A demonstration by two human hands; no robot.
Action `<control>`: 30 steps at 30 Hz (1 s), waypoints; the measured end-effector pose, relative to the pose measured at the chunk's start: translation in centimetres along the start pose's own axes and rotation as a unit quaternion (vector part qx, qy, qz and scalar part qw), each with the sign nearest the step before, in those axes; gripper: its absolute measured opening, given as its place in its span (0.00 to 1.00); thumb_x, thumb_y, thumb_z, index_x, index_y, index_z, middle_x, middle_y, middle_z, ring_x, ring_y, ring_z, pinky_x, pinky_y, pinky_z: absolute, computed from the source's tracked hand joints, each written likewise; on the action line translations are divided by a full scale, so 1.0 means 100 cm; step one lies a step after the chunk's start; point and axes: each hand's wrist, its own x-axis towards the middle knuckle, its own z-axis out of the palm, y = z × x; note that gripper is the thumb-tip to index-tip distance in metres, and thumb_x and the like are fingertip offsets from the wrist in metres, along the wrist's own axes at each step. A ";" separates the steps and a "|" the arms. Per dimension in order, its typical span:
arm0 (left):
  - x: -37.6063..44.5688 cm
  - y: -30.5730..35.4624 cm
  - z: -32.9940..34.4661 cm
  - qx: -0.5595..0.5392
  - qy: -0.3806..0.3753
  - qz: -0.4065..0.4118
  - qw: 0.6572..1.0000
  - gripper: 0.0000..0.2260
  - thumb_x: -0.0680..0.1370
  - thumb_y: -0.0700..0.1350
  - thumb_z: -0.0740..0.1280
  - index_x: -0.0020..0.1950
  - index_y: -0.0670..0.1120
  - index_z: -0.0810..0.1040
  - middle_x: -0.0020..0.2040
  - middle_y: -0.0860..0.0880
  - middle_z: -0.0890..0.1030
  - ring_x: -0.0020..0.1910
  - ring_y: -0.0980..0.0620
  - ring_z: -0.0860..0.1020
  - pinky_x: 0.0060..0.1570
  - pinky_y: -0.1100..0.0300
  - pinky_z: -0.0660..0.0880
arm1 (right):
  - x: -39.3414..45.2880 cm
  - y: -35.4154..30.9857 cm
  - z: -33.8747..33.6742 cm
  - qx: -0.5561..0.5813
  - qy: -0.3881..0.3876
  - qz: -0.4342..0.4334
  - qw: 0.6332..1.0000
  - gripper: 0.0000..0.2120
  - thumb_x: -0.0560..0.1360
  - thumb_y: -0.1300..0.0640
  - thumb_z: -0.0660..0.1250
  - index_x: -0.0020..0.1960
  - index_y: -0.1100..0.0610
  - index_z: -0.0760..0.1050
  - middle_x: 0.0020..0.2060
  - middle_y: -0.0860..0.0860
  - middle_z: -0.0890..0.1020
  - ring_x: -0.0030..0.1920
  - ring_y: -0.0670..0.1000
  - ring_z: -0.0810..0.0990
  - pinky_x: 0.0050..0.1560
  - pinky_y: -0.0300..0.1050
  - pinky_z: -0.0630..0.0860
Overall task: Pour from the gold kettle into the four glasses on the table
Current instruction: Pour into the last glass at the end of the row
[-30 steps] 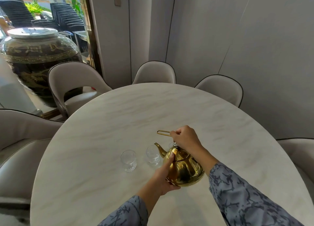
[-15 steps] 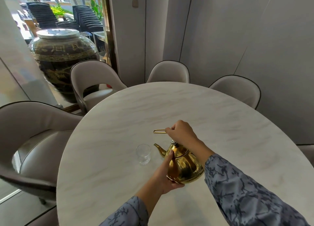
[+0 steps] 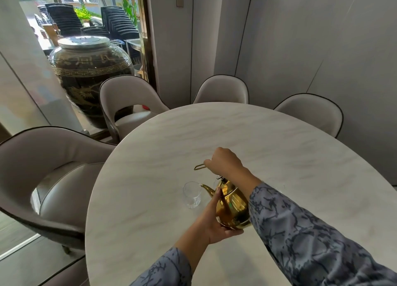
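Observation:
The gold kettle (image 3: 233,208) hangs above the white marble table (image 3: 236,135), tilted with its spout toward the left. My right hand (image 3: 225,163) is shut on the kettle's wire handle from above. My left hand (image 3: 217,223) cups the kettle's lower side and base. The spout tip sits at the rim of a clear glass (image 3: 191,194) standing upright just left of the kettle. A second glass shows only as a sliver behind the kettle's lid. The other glasses are hidden behind the kettle and my right arm.
Beige padded chairs ring the table: one at the near left (image 3: 53,178), one at the far left (image 3: 129,101), two at the far side (image 3: 221,90). A large dark ceramic jar (image 3: 88,70) stands beyond the glass wall at the left.
The view has swung left and closer. The kettle has tipped further, bringing its spout from beside the glass up to its rim. Both hands keep their hold.

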 end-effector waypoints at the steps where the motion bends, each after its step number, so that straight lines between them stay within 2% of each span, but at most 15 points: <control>1: 0.000 0.001 0.000 0.000 -0.006 -0.003 1.000 0.48 0.64 0.65 0.77 0.76 0.42 0.66 0.71 0.35 0.73 0.66 0.32 0.76 0.65 0.37 0.75 | 0.000 -0.001 -0.001 -0.004 -0.001 0.002 1.000 0.20 0.75 0.54 0.65 0.28 0.56 0.62 0.25 0.50 0.67 0.24 0.51 0.64 0.26 0.41 0.59; 10: 0.003 0.003 0.003 -0.014 -0.028 -0.011 0.999 0.47 0.64 0.65 0.76 0.74 0.41 0.68 0.69 0.35 0.74 0.66 0.32 0.76 0.69 0.37 0.72 | 0.001 -0.007 -0.006 -0.020 -0.002 0.000 1.000 0.19 0.76 0.54 0.65 0.30 0.56 0.63 0.27 0.51 0.68 0.26 0.50 0.66 0.27 0.42 0.60; 18: -0.001 0.002 0.010 -0.010 -0.040 -0.010 0.999 0.41 0.67 0.66 0.74 0.68 0.40 0.68 0.69 0.34 0.74 0.67 0.31 0.75 0.70 0.37 0.72 | 0.000 -0.010 -0.010 -0.029 -0.007 -0.007 1.000 0.18 0.76 0.55 0.65 0.30 0.56 0.63 0.28 0.51 0.68 0.27 0.50 0.66 0.26 0.42 0.60; 23: -0.002 0.001 0.011 -0.008 -0.050 -0.008 0.999 0.37 0.69 0.66 0.72 0.65 0.39 0.71 0.62 0.35 0.77 0.66 0.32 0.76 0.69 0.37 0.72 | -0.001 -0.010 -0.012 -0.033 -0.007 -0.012 0.999 0.18 0.75 0.55 0.66 0.31 0.57 0.64 0.29 0.51 0.70 0.28 0.50 0.67 0.27 0.41 0.62; 30: 0.000 0.002 0.010 -0.009 -0.047 -0.008 0.999 0.41 0.68 0.67 0.73 0.69 0.40 0.70 0.64 0.34 0.77 0.65 0.31 0.76 0.68 0.37 0.73 | -0.001 -0.010 -0.013 -0.031 -0.002 -0.015 0.999 0.17 0.75 0.55 0.66 0.31 0.57 0.64 0.28 0.51 0.70 0.27 0.50 0.67 0.27 0.41 0.62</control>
